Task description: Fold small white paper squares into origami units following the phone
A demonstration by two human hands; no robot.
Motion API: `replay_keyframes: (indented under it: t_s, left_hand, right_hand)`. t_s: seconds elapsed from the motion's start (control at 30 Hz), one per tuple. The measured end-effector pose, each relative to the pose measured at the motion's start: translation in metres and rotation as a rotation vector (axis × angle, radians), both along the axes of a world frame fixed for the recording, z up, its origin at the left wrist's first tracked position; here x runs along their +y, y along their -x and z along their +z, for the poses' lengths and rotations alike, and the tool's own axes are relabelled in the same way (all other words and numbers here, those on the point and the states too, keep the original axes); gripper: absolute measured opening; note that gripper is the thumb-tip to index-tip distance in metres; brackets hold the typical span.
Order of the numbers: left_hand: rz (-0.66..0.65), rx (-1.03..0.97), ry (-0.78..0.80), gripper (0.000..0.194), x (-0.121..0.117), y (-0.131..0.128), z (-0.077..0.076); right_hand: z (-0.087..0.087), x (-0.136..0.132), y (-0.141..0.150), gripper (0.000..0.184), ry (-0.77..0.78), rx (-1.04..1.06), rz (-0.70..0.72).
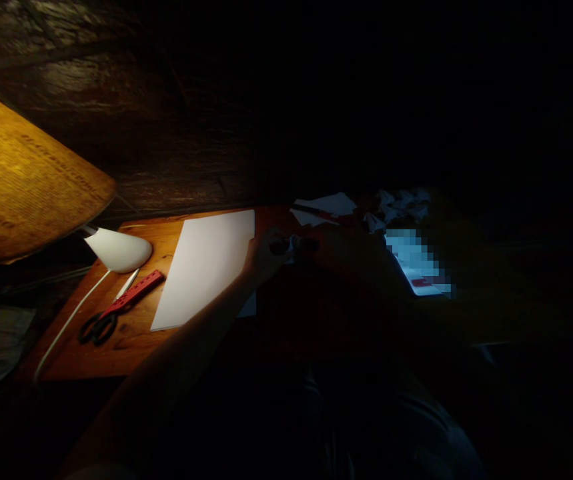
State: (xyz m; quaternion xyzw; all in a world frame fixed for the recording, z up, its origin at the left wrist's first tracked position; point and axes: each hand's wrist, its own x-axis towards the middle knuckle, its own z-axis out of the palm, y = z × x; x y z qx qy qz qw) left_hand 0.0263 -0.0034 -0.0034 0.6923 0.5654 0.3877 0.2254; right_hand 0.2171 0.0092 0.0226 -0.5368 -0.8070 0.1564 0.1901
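Past the right edge of a stack of white paper (211, 260), my left hand (265, 252) is closed with its fingers around a small, pale piece of paper (293, 245). My right hand (320, 245) meets it from the other side, its fingers closed on the same piece. Deep shadow covers the right hand and hides most finger detail. The paper looks folded or crumpled, but its exact shape is too dark to tell. My left forearm crosses over the lower right part of the stack.
Left on the wooden table (139, 357) stand a lamp base (123, 250) with a glowing shade (26, 180), scissors (99, 328) and a red ruler (136, 291). Behind my hands lie paper scraps (333, 203). Crumpled paper (403, 205) and a lit phone (413, 263) are to the right.
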Motion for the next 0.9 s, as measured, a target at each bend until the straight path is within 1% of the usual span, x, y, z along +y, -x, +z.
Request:
replay_keyframes:
  t_s: [0.1,0.2,0.3,0.4,0.47,0.6,0.8,0.9]
  left_hand:
    - [-0.046,0.029,-0.011,0.028,-0.001,0.001,0.002]
    - [-0.093,0.069,-0.018,0.024,-0.002,0.002,0.009]
    - [-0.148,0.106,-0.029,0.02,-0.003,0.005,0.016]
    - [-0.231,0.084,-0.001,0.014,-0.001,0.009,0.02]
    - [-0.26,0.064,0.021,0.016,0.0,0.011,0.02]
    - [-0.24,0.06,0.028,0.019,0.005,0.014,0.015]
    - [-0.244,0.111,0.016,0.021,0.007,0.015,0.012]
    - [-0.243,0.129,-0.002,0.021,0.008,0.015,0.01]
  right_hand:
    - [0.019,-0.007,-0.003,0.017,0.009,-0.069,0.015]
    - [0.028,-0.008,-0.007,0.014,0.037,-0.069,0.106]
    - [0.024,-0.003,-0.011,0.016,0.047,-0.013,0.214]
    - [0.019,0.001,-0.013,0.02,0.051,-0.007,0.239]
    - [0.018,0.003,-0.014,0.021,0.046,-0.029,0.252]
    - [0.019,0.002,-0.014,0.024,0.022,-0.059,0.246]
    - [0.027,-0.003,-0.012,0.021,0.018,-0.105,0.197]
    - [0.027,-0.003,-0.012,0.022,0.022,-0.105,0.2]
